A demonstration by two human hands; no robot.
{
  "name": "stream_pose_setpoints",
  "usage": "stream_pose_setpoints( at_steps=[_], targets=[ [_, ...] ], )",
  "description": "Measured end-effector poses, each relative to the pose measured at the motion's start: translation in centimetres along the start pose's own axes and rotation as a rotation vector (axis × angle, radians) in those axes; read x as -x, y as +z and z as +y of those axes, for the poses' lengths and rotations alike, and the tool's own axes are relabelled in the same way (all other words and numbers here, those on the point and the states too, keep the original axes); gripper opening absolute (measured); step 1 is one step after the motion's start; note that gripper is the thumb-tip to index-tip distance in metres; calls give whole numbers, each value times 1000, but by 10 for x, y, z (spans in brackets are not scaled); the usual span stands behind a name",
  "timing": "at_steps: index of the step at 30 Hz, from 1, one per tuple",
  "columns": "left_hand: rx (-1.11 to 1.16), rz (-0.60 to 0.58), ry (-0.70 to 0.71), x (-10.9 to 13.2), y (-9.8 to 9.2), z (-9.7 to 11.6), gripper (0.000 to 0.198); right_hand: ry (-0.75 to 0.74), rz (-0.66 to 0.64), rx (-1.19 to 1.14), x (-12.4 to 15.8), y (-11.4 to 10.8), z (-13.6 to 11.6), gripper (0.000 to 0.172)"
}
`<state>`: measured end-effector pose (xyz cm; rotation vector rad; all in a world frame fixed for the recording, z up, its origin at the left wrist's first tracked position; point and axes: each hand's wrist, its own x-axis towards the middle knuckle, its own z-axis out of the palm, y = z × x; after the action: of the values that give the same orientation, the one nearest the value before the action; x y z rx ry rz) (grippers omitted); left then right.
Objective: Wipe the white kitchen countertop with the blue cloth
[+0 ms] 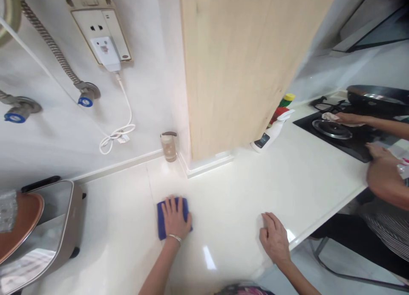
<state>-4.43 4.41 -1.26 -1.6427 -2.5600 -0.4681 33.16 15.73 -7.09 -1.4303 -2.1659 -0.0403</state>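
My left hand [174,220] lies flat with spread fingers on a folded dark blue cloth [162,229]. The cloth rests on the white countertop [223,209], below the wall corner, and sticks out around my palm. A thin bracelet [175,238] circles my left wrist. Farther right, near the counter's front edge, my right hand [275,239] rests on the surface. Its fingers are curled and close together, and nothing shows in them.
A dish rack [72,227] with a brown plate-like piece [30,218] stands left. At the wall are a glass jar [168,146], valves [85,99] and a plugged-in cord [129,101]. A spray bottle [265,137] stands beside the cabinet [249,65]. Another person's hand [348,118] holds a cloth over the stove [348,143].
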Motion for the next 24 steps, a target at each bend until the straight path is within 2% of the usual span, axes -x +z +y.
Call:
stream_pose_setpoints(
  at_steps=[5, 7, 9, 11, 13, 16, 18, 20, 22, 24],
  targets=[
    [238, -137, 260, 26, 20, 97, 83, 22, -8, -14, -1, -2, -7, 48],
    [340, -156, 347, 34, 22, 120, 79, 44, -20, -38, -3, -3, -9, 47],
    [438, -130, 406, 41, 20, 128, 65, 59, -30, -61, -6, -3, -12, 45],
    [528, -69, 401, 49, 14, 118, 51, 52, -53, -98, -11, -3, -22, 41],
    [607, -1, 322, 56, 7, 93, 45, 11, -126, -217, -19, -2, -40, 40],
    [676, 74, 104, 71, -8, 36, 39, -26, -292, -454, -33, 0, -84, 43],
    [694, 108, -73, 87, -21, -1, 36, -23, -390, -478, -45, 1, -114, 44],
    [690, 162, -269, 107, -34, -29, 38, -17, -481, -464, -56, 1, -135, 42],
    [673, 207, -430, 126, -47, -41, 42, 5, -533, -467, -65, 3, -145, 39],
    [688, 244, -542, 139, -59, -37, 43, 47, -541, -492, -70, 4, -146, 33]
  ],
)
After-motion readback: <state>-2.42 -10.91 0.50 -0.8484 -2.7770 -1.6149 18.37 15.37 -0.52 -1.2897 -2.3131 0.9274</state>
